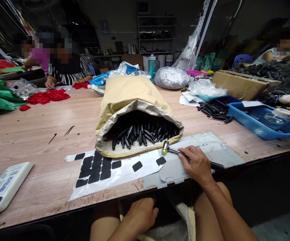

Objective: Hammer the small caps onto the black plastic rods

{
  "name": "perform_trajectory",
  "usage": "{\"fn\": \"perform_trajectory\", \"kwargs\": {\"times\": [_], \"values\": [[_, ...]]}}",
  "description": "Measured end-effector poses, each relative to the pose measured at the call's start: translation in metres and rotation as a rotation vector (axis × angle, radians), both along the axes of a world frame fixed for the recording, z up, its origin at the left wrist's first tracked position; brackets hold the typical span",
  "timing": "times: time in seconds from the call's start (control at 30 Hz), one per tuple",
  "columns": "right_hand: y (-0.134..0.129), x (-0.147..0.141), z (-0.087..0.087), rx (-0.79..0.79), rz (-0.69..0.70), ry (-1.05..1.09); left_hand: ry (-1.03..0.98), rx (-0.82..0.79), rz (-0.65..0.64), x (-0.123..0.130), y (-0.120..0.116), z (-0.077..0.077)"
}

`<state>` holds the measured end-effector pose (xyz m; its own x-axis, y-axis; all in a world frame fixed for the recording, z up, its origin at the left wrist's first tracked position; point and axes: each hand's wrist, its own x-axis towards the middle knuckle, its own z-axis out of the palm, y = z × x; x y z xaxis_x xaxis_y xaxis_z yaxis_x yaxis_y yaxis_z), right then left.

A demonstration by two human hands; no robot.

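Observation:
My right hand (197,164) is closed around the handle of a small hammer (171,148) at the table's front edge. The hammer head has a yellow-green tip and lies over a grey sheet (212,149). Below the table edge, over my lap, is my left hand (143,212); its thumb shows, but the fingers are curled out of sight. Under it an open sack (190,221) hangs between my legs. A tan sack (134,88) lies on the table, mouth facing me, with many black pen-like parts (141,135) inside. Black rounded square stickers (94,169) sit on white backing paper (122,177).
A white device (9,185) stands at the left edge. Red pieces (48,96) lie before a co-worker in stripes (69,68). At right are a blue basket (265,125), loose black parts (213,110), a cardboard box (244,83) and plastic bags (172,77).

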<state>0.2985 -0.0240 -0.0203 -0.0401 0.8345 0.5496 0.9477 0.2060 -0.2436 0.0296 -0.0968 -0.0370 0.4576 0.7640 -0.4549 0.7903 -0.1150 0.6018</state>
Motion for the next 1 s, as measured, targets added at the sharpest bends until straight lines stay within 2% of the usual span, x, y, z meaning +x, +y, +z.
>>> {"fn": "perform_trajectory", "kwargs": {"times": [0.07,0.13,0.17,0.23,0.3,0.37,0.43,0.5,0.63,0.8,1.0], "values": [[0.000,0.000,-0.001,-0.001,-0.003,-0.004,-0.048,-0.012,-0.076,-0.001,0.004,0.035],[0.000,0.000,-0.001,-0.003,-0.005,-0.004,-0.177,0.005,-0.083,-0.007,0.020,0.067],[0.000,0.000,-0.001,-0.003,-0.005,-0.004,-0.222,0.063,-0.048,-0.011,0.032,0.079],[0.000,-0.001,0.000,-0.001,-0.007,-0.002,-0.207,0.293,0.086,-0.025,0.064,0.093],[0.000,-0.001,0.000,-0.004,-0.012,0.004,-0.054,0.580,0.237,-0.040,0.098,0.094],[0.000,-0.001,0.001,-0.008,-0.015,0.015,0.128,0.767,0.275,-0.055,0.127,0.086],[0.000,-0.001,0.002,-0.013,-0.014,0.024,0.254,0.842,0.236,-0.064,0.145,0.077],[0.000,-0.002,0.002,-0.017,-0.011,0.026,0.313,0.871,0.198,-0.067,0.154,0.070],[-0.001,-0.002,0.002,-0.022,-0.015,0.024,0.327,0.899,0.139,-0.065,0.152,0.068],[0.000,-0.002,0.002,-0.021,-0.011,0.024,0.247,0.804,0.035,-0.059,0.146,0.075],[0.001,-0.001,0.001,-0.021,-0.014,0.017,-0.015,0.799,0.072,-0.044,0.124,0.081]]}}
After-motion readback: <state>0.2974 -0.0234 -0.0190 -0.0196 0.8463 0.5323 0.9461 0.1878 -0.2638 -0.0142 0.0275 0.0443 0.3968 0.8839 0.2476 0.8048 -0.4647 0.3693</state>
